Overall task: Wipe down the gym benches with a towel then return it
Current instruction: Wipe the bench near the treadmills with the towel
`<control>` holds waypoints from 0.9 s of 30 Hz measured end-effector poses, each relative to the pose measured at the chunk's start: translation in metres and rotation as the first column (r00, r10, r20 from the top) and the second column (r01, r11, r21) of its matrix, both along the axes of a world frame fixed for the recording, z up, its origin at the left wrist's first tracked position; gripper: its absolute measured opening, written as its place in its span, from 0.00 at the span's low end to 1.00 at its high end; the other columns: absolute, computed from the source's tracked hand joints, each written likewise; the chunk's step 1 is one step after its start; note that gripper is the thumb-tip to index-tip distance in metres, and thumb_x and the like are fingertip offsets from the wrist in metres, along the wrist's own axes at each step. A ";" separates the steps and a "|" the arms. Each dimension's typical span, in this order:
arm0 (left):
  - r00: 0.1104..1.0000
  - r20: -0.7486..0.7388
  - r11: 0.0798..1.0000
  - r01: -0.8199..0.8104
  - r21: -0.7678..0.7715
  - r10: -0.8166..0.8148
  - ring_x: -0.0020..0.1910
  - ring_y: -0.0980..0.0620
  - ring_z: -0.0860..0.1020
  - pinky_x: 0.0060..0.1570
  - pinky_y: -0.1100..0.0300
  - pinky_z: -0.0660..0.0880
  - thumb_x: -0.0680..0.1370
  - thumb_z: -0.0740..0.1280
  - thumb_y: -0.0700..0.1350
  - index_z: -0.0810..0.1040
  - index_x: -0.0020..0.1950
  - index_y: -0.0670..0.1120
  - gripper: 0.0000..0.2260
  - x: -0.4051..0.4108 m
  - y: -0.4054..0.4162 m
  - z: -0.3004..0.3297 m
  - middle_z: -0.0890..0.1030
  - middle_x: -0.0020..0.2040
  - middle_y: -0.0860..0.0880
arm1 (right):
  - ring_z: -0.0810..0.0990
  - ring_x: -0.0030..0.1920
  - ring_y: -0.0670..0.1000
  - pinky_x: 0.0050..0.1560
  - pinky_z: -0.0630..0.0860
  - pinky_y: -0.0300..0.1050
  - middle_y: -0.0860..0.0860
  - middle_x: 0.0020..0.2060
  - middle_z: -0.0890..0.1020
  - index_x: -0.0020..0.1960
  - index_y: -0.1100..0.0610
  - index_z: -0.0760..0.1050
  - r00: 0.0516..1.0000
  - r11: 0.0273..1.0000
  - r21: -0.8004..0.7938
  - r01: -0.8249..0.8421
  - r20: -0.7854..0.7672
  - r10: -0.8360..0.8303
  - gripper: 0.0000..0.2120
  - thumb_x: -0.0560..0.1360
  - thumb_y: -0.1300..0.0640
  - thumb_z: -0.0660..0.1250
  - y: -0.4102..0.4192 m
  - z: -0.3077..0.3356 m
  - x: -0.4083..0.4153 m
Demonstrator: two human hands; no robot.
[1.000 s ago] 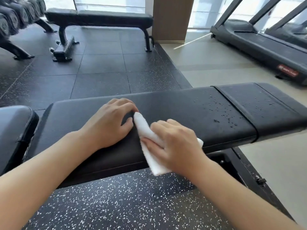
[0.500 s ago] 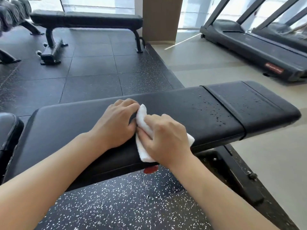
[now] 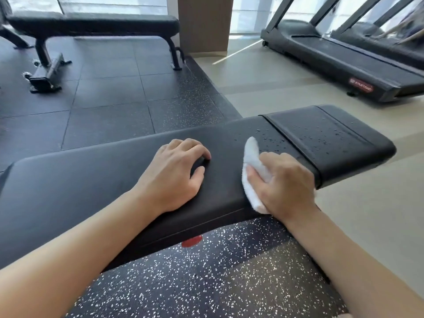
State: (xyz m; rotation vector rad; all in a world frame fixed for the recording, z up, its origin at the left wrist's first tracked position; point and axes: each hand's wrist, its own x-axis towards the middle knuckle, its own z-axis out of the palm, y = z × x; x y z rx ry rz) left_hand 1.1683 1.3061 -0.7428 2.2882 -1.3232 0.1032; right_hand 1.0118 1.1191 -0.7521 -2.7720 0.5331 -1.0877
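Wiping step underway: right hand (image 3: 285, 182) w/ fingers curled round the white towel (image 3: 252, 161) at frame center-right on the near bench (image 3: 91, 180), left hand (image 3: 176, 173) resting loose on pad; next, I'd judge, sweep rightward thru the droplets (image 3: 321, 136).

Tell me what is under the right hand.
The right hand grips a white towel pressed on the black bench pad. Part of the towel and the pad beneath are hidden.
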 end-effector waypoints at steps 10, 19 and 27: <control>0.997 -0.077 0.999 -0.037 -0.040 0.034 0.63 0.48 0.74 0.67 0.48 0.69 0.74 0.60 0.37 0.80 0.60 0.50 0.18 -0.003 -0.001 0.006 0.80 0.63 0.56 | 0.72 0.35 0.53 0.32 0.70 0.47 0.46 0.32 0.73 0.42 0.48 0.70 0.962 0.961 0.063 -0.268 -0.029 0.270 0.11 0.76 0.45 0.69 0.060 -0.001 0.014; 0.999 -0.016 0.998 -0.031 -0.049 0.030 0.63 0.49 0.74 0.68 0.48 0.69 0.77 0.63 0.43 0.78 0.59 0.51 0.13 0.001 -0.003 -0.001 0.79 0.62 0.56 | 0.75 0.38 0.52 0.37 0.66 0.47 0.43 0.29 0.65 0.38 0.48 0.63 0.936 0.965 0.082 -0.251 -0.233 0.263 0.18 0.78 0.41 0.65 0.019 0.011 0.025; 0.975 0.000 0.973 -0.220 -0.064 0.220 0.57 0.44 0.74 0.59 0.45 0.73 0.75 0.67 0.45 0.78 0.51 0.48 0.07 0.000 -0.002 0.000 0.79 0.54 0.50 | 0.80 0.52 0.61 0.48 0.71 0.52 0.50 0.46 0.83 0.37 0.48 0.66 0.870 0.959 0.193 -0.209 -0.412 0.273 0.14 0.77 0.43 0.57 -0.010 0.027 0.198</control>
